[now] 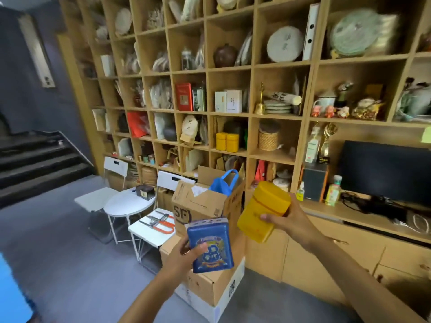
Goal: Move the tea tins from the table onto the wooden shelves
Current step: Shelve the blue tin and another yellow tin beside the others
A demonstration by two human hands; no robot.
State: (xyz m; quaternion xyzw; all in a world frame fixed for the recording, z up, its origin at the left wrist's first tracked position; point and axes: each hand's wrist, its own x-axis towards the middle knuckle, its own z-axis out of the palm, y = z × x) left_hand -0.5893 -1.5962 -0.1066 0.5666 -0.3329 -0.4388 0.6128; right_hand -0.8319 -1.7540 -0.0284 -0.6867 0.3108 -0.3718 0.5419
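My left hand (180, 255) grips a blue rectangular tea tin (210, 243) with a colourful emblem, held upright in front of me. My right hand (288, 221) holds a yellow tea tin (262, 212), tilted with its lid toward the wooden shelves (251, 113). Both tins are in the air, short of the shelves. Two more yellow tins (227, 142) stand side by side in a shelf cubby straight ahead. The table the tins came from is out of view.
Stacked cardboard boxes (205, 206) with a blue bag stand between me and the shelves. A round white table (129, 202) and white folding chairs (152, 227) sit to the left, stairs (39, 164) beyond. A low cabinet counter (349, 220) with a monitor (384, 171) lies right.
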